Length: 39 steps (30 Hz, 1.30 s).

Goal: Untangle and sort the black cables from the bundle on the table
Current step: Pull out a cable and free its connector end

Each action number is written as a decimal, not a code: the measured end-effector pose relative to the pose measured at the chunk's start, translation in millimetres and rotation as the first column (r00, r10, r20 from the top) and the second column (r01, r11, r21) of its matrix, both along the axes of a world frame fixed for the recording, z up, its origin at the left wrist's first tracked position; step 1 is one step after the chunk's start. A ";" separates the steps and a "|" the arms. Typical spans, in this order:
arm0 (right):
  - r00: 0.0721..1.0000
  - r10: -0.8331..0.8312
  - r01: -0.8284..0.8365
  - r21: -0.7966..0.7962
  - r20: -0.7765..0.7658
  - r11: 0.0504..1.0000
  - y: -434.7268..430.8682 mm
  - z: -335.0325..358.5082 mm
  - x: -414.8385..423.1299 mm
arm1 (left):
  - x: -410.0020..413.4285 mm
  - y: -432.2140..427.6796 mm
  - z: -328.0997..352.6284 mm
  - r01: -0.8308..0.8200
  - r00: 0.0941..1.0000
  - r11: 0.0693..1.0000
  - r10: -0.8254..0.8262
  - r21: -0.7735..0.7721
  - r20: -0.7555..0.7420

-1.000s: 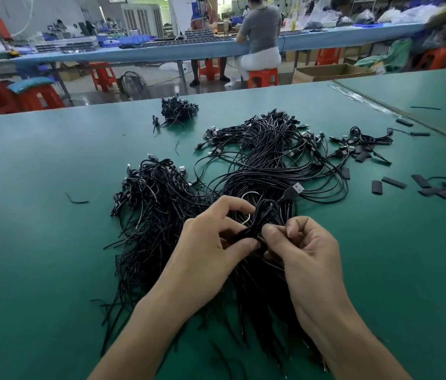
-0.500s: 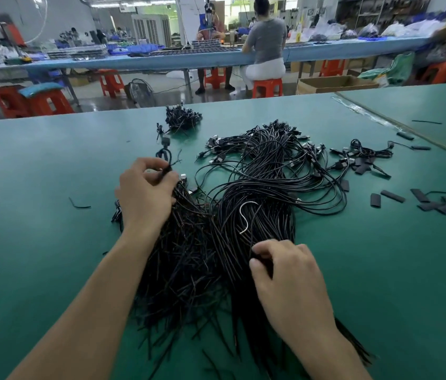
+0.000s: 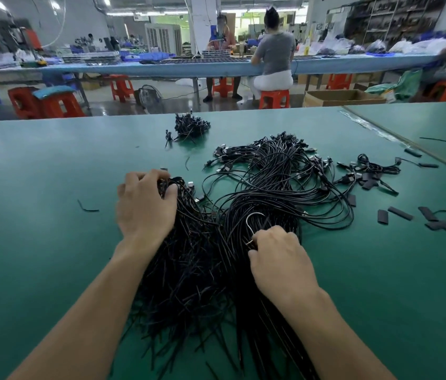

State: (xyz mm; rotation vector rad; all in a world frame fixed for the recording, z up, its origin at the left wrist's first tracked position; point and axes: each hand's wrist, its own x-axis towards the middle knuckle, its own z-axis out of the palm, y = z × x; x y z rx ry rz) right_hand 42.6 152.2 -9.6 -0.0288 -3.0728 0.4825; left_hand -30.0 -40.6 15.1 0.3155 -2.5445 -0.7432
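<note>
Black cables lie on the green counter [image 3: 38,242] in front of the person, in two heaps that touch. The left bunch [image 3: 189,270] runs from six o'clock up toward eleven, with its cut ends fanned out near the person and its connector ends farthest away. The left grip [image 3: 145,207], a bare hand, is clenched over those connector ends, its fingers curled round the strands at the top of the bunch.

The bundle [image 3: 265,198] sits just to the right. Its cables sweep in loops toward one and two o'clock, and plugs are scattered along its far edge. The right grip [image 3: 279,259] grasps the bundle at its near waist, about five o'clock from the centre of the view. Its fingers curl down into the strands, tips hidden. A pale wire tie [image 3: 253,216] arches out of the cables at twelve o'clock from the right knuckles, just beside them.

A small heap of cables [image 3: 190,127] sits well apart at twelve o'clock, and a smaller cluster [image 3: 369,170] lies near the bundle at two o'clock. Short black sleeve pieces [image 3: 398,213] are strewn at three o'clock, and a stray offcut [image 3: 87,208] lies at nine. Beyond the counter, a person in a grey top [image 3: 275,56] sits on an orange stool [image 3: 273,98], back to the camera.
</note>
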 end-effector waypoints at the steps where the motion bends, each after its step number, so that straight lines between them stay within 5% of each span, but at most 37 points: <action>1: 0.999 -0.028 0.028 0.000 -0.035 1.000 1.3 -0.5 -3.1 | 4.7 4.6 1.0 0.017 0.995 1.000 -0.016 0.007 -0.097; 5: 0.990 -0.095 0.088 -0.068 -0.101 0.994 2.7 -3.9 -8.2 | 23.1 28.0 3.7 0.197 0.944 0.980 -0.180 0.035 -0.278; 15: 0.977 -0.201 0.197 0.055 0.068 0.979 -2.0 -9.5 -36.3 | 37.9 42.4 -11.1 0.323 0.938 0.912 -0.273 0.253 -0.216; 21: 0.988 -0.153 0.146 -0.166 -0.028 0.975 11.9 -5.3 -30.1 | 40.7 38.3 -12.0 0.404 0.914 0.874 -0.371 0.269 -0.165; 28: 0.978 0.048 -0.161 -0.585 -0.205 0.795 12.6 29.1 -14.1 | 42.6 38.1 -17.1 0.460 0.886 0.850 -0.457 0.258 -0.074; 32: 0.923 0.324 -0.385 -0.481 -0.208 0.788 -4.2 43.5 5.4 | 42.0 40.1 -17.6 0.492 0.865 0.828 -0.500 0.270 -0.045; 37: 0.789 0.594 -0.575 -0.531 -0.157 0.622 -12.8 59.3 22.5 | 48.4 30.4 -19.0 0.715 0.688 0.625 -0.708 0.313 -0.157; 39: 0.768 0.637 -0.578 -0.497 -0.066 0.647 -8.5 60.1 22.1 | 49.1 34.8 -24.3 0.660 0.751 0.680 -0.614 0.320 -0.242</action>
